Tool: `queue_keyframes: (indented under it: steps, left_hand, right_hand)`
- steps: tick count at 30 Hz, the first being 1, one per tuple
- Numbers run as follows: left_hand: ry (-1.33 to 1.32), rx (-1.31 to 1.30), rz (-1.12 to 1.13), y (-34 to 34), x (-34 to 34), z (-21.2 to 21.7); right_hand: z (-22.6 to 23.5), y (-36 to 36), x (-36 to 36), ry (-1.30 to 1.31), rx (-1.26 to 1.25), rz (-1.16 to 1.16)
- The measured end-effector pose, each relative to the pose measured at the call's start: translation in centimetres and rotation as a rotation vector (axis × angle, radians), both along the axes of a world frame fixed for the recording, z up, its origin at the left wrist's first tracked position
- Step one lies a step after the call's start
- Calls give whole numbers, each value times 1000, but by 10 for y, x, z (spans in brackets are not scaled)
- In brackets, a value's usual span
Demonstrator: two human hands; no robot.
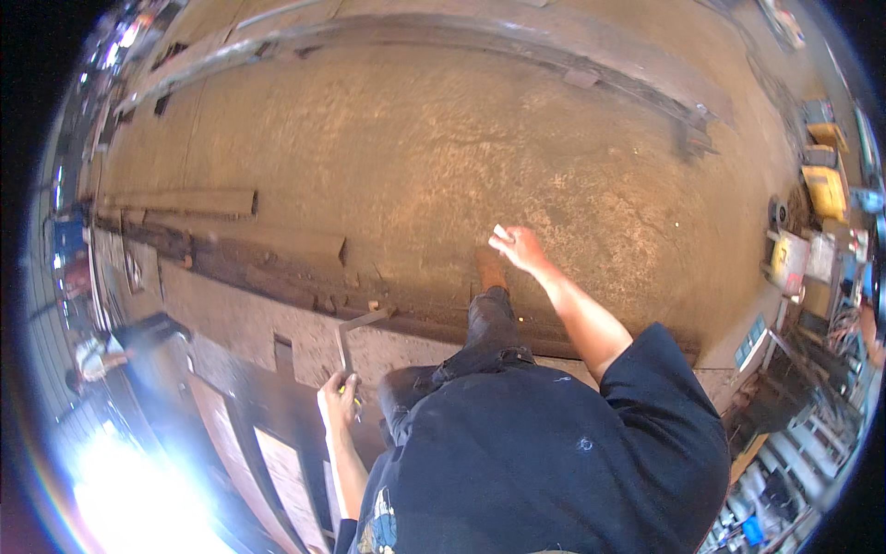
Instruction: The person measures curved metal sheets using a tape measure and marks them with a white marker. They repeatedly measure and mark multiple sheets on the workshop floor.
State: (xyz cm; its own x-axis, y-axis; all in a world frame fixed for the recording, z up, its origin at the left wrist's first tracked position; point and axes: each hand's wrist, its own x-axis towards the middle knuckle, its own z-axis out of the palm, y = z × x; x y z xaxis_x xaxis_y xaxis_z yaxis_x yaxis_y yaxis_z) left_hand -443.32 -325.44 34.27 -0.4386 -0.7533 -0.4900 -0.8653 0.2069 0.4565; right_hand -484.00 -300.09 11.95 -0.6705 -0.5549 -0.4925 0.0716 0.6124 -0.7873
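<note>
My left hand (338,399), low and left of my body, is closed around an L-shaped metal square (343,349). The square's short leg points right over a flat steel surface. A small yellow and dark thing (347,391) shows in the same hand, too small to name. Out in front, my right hand (522,247) is closed with its fingertips pinching a short white stick of chalk (500,232). This hand is above the brown floor, near my brown boot (491,270), and touches nothing else that I can see.
A long steel beam (443,30) lies across the far side. Rusty steel sections (277,247) lie at the left, by a long flat plate (231,309). Yellow and grey containers (824,192) stand at the right. Bright glare (138,489) covers the lower left.
</note>
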Motion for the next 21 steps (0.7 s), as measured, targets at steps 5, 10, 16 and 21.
queue_keyframes:
  steps: [5,10,16,21]
  left_hand:
    - [-88,177,-660,-65,-208,47]
    - [-42,298,-973,-104,-383,55]
    - [-112,447,-1182,-170,-601,16]
    - [-70,419,-1334,-229,-786,-51]
  right_hand:
    - [82,-3,-33,-161,-267,-103]
    - [147,-38,-107,-514,-373,-80]
    - [132,-100,-230,-296,-390,-169]
    - [94,-156,-357,-171,-255,-502]
